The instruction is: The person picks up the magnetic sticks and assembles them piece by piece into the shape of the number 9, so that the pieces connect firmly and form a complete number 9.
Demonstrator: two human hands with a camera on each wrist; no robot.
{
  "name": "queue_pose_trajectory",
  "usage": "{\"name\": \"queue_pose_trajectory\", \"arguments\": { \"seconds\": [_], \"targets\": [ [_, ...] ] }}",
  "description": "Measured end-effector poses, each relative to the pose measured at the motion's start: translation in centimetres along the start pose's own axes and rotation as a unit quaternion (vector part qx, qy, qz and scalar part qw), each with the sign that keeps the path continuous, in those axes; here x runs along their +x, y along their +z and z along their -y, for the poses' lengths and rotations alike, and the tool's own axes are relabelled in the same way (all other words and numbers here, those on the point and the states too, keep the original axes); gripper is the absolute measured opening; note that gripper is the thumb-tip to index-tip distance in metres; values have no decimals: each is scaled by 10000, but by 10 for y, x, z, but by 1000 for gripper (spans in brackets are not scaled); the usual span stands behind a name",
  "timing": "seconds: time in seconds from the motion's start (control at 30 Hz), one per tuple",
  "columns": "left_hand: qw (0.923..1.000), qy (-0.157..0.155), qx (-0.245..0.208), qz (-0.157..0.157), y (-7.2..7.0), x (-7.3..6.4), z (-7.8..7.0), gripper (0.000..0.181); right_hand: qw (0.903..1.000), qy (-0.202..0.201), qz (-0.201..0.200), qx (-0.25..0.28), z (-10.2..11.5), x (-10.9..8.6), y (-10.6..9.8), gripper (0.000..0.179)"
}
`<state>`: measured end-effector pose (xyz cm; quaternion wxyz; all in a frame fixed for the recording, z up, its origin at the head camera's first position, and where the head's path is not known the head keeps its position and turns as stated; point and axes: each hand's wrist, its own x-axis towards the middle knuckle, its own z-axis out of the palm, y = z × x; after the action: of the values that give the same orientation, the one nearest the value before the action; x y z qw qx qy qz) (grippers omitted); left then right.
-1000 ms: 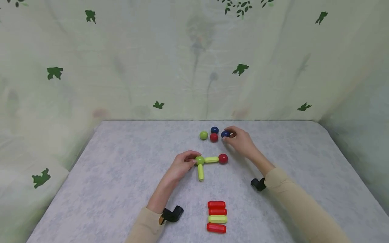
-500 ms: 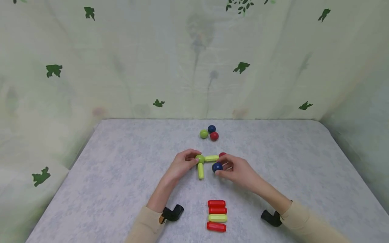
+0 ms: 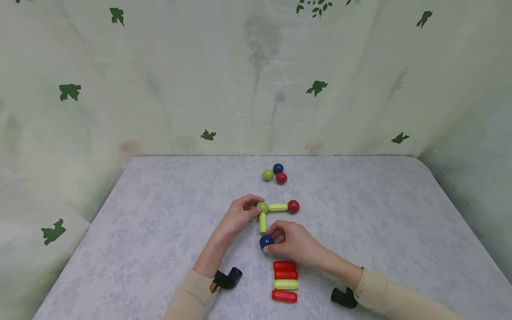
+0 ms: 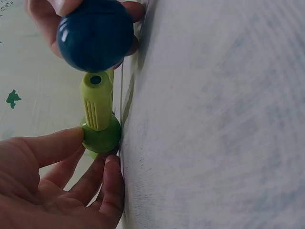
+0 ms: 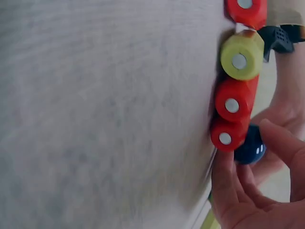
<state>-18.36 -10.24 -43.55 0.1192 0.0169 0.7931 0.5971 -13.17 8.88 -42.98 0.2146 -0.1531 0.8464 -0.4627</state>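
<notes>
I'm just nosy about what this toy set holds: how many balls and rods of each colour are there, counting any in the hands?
Green balls: 2
Blue balls: 2
Red balls: 2
Yellow-green rods: 3
Red rods: 3
Total: 12

mottled grey tabletop (image 3: 168, 213) | pale cloth (image 3: 240, 106) behind it | green bird-like shapes (image 3: 317, 87) and leaf print (image 3: 325, 6) on cloth

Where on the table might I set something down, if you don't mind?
Bare table lies left of the left hand, and between the right sleeve and the backdrop. The middle is crowded: right hand, held blue ball, lined-up sticks.
</notes>
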Motion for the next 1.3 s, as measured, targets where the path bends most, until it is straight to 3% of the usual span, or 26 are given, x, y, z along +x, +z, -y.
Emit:
{"name": "queue_pose_trajectory", "arguments": {
  "seconds": [0.2,0.47,0.73,0.97,1.3],
  "targets": [
    [10000,21,-20,92,2,0,-1,25,9996,-75,-269,-45,1,1,5,34],
    [9995,45,-218,202,0,0,1,26,9996,-244,-169,-5,1,3,8,27],
    [9996,-9,-153,245,-4,-18,-28,27,9995,-286,63,153,3,5,6,29],
    [9997,-17,-204,141,-1,1,0,27,9985,-376,283,281,0,-1,-2,30],
    [10000,-41,20,-5,1,3,3,25,9933,-811,-213,800,-22,-3,-48,27]
  ]
}}
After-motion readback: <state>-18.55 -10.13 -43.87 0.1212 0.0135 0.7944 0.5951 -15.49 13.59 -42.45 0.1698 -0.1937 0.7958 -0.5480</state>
